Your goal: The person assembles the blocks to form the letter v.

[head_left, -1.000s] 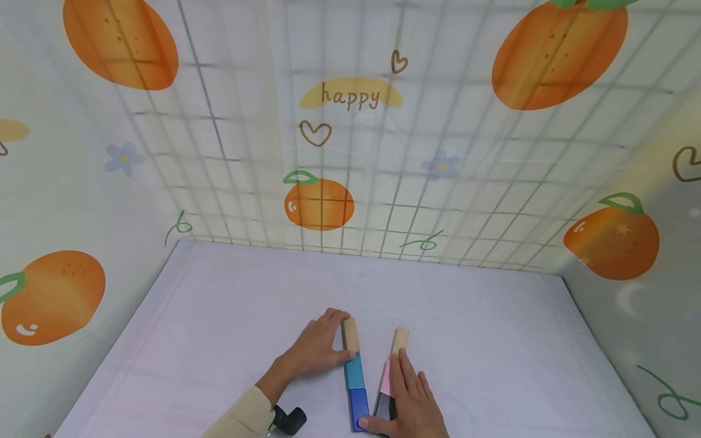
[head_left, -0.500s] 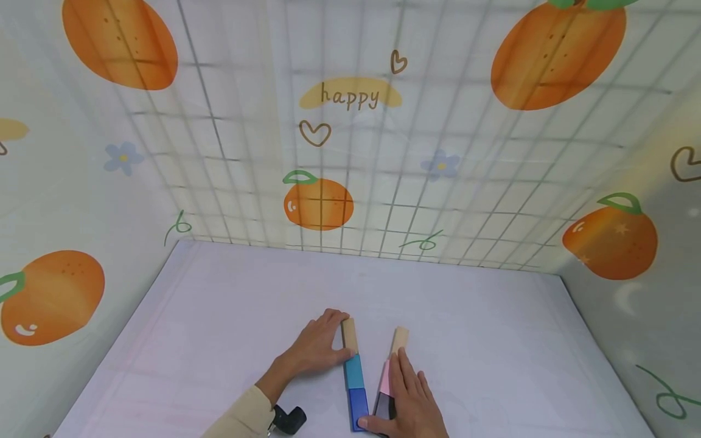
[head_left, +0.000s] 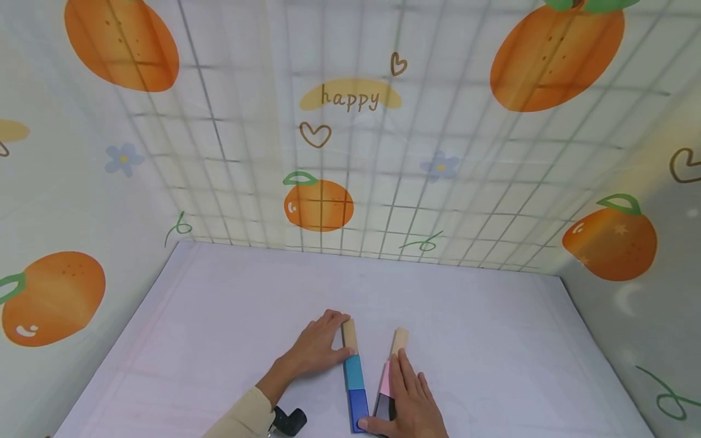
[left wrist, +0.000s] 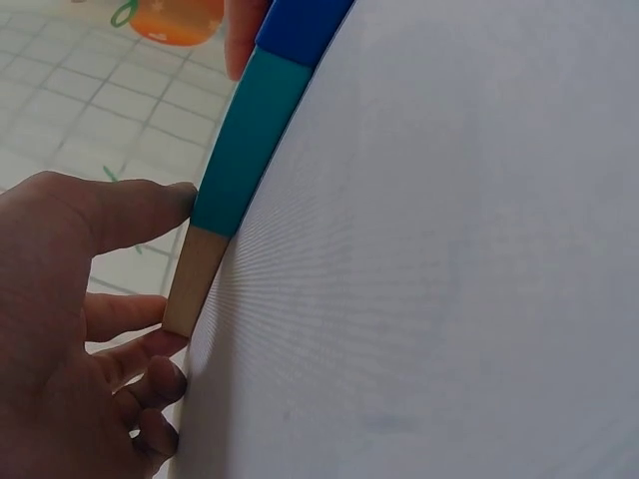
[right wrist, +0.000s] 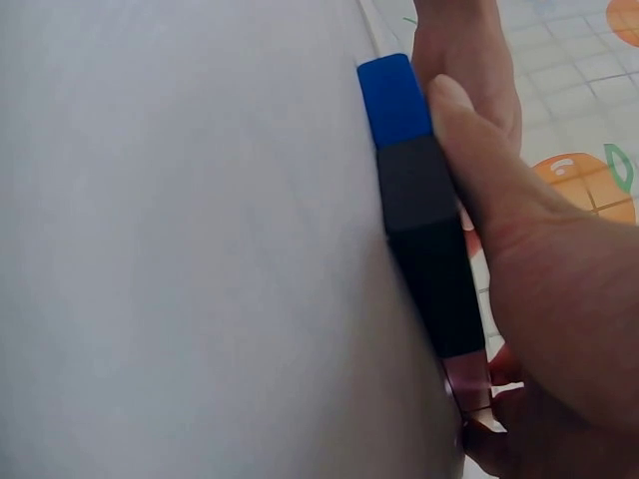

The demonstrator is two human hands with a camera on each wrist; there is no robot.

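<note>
Two rows of blocks lie on the white surface, converging toward the person. In the left row are a plain wooden block [head_left: 350, 336], a teal block [head_left: 354, 373] and a blue block [head_left: 358, 409]. My left hand [head_left: 314, 345] holds the wooden block, fingertips at its far end and thumb by the teal joint [left wrist: 212, 234]. A second wooden block [head_left: 400, 340], a pink block [head_left: 385, 380] and a dark grey block [head_left: 384, 407] form the right row, partly covered by my right hand [head_left: 414, 404]. Its extended fingers press that row's outer side; its thumb touches the blue block [right wrist: 394, 98].
The pale tabletop [head_left: 246, 292] surrounds both rows. A printed curtain [head_left: 350, 152] over a wire grid stands behind it, with similar sides left and right. A small black device [head_left: 289, 421] sits at the left wrist, beside a beige sleeve [head_left: 241, 417].
</note>
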